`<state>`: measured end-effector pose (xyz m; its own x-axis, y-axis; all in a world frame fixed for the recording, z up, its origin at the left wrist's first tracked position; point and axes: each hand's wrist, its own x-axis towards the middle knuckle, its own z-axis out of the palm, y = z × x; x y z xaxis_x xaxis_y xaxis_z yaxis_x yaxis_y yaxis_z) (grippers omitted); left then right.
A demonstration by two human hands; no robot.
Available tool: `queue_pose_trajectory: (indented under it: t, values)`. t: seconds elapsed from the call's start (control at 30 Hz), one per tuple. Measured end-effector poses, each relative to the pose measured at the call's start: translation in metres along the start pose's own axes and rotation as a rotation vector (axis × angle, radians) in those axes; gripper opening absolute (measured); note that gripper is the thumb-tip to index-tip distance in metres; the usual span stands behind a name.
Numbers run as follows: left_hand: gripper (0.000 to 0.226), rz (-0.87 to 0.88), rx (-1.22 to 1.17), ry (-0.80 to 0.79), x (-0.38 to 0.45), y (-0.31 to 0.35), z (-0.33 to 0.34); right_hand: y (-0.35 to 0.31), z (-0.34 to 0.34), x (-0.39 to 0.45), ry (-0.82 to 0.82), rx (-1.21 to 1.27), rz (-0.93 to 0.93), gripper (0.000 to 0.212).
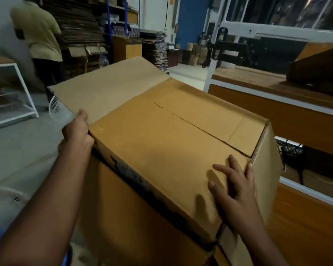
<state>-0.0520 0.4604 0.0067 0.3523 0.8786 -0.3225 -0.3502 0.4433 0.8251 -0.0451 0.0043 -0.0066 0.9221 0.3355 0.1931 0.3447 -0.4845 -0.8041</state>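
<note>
Big cardboard box in front of the wearer, lying slantwise, resting on another brown surface beneath it; cannot tell whether that is a second carton or a desk. The two long top flaps are folded down and meet at a seam running across the top, untaped. The end flap on the left sticks out flat and unfolded, so closing looks half done. Left hand is curled round the box's left near corner, right at the hinge of that flap, thumb up against its edge. This grip likely steadies the box and sits ready to swing the flap. Right hand lies flat on the near top flap by the right corner. Its fingers are spread and straight, grasping nothing, probably pressing down so the flap does not spring up. Hands at opposite ends, which suits a wide, light carton. Behind: a person beside tall stacks of flattened cardboard. A white-framed wooden desk stands to the right, close to the box's far corner.
</note>
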Motion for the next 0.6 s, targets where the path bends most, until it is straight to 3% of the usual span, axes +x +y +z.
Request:
queue_pose_trajectory:
  t: [0.1, 0.3, 0.4, 0.5, 0.6]
  values:
    - [0.025, 0.049, 0.076, -0.018, -0.007, -0.013, -0.008, 0.013, 0.019, -0.004, -0.037, -0.135, 0.072, 0.031]
    - [0.021, 0.086, 0.239, 0.024, -0.003, -0.026, -0.011, 0.034, 0.032, -0.003, 0.006, -0.094, 0.186, 0.028]
    - [0.039, 0.069, 0.348, 0.051, -0.012, -0.034, -0.011, 0.036, 0.038, -0.001, 0.0, -0.157, 0.163, 0.029]
    - [0.047, 0.187, 0.573, 0.062, -0.013, -0.043, -0.011, 0.04, 0.04, 0.004, -0.014, -0.232, 0.175, 0.03]
    - [0.07, 0.373, 0.865, 0.029, -0.007, -0.052, -0.016, 0.047, 0.044, 0.006, -0.047, -0.407, 0.15, 0.054]
